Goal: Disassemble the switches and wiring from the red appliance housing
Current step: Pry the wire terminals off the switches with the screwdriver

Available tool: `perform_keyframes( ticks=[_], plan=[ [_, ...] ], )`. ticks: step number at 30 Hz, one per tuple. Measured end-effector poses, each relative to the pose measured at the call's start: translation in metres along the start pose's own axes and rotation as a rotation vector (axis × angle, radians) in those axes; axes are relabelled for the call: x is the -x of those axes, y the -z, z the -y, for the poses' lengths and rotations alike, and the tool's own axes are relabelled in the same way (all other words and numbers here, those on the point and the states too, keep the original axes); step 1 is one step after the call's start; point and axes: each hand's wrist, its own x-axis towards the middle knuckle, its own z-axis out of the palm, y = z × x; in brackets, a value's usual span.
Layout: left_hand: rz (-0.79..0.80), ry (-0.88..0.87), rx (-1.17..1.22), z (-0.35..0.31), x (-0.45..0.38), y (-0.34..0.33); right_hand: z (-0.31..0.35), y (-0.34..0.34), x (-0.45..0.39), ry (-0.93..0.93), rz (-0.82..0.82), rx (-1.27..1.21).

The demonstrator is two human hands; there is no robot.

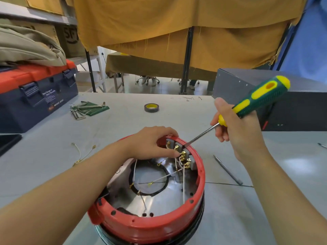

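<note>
The round red appliance housing point(141, 225) stands open side up on the grey table, near the front edge. Grey switches point(192, 161) with brass terminals line its far inner wall, and white wires point(183, 184) run from them across the shiny metal floor. My left hand point(150, 144) reaches over the far rim, fingers curled around the switch row, thumb at the brass terminals. My right hand point(237, 131) grips a green and yellow screwdriver point(254, 101). Its metal tip sits wedged between a switch and the red rim.
Two loose wires point(83, 152) lie left of the housing. A second thin tool point(228, 170) lies to the right. Farther back are hex keys point(85, 110), a tape roll point(151, 108), a blue and red toolbox point(35, 96) at left and a dark metal box point(292, 103) at right.
</note>
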Motion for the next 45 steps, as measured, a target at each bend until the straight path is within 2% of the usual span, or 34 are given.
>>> perform_keyframes(
  ticks=[14,23,33,37,42,45],
  plan=[
    [-0.03,-0.012,-0.011,0.002,0.002,-0.005,-0.002,-0.002,-0.016,0.039,0.107,0.12],
    [-0.023,-0.009,-0.026,-0.002,0.003,-0.004,0.002,0.0,0.008,0.159,0.041,0.187],
    [-0.029,-0.009,-0.023,-0.002,0.003,-0.004,0.018,-0.022,0.024,0.293,-0.047,0.425],
    [-0.031,-0.001,-0.018,-0.002,0.002,-0.004,0.017,-0.031,0.027,0.243,-0.095,0.395],
    [-0.006,0.028,0.001,-0.004,0.002,-0.002,0.0,-0.028,0.014,0.067,-0.162,0.215],
    [-0.015,0.024,0.009,-0.005,0.002,-0.003,-0.017,-0.031,0.023,0.0,-0.166,0.275]
  ],
)
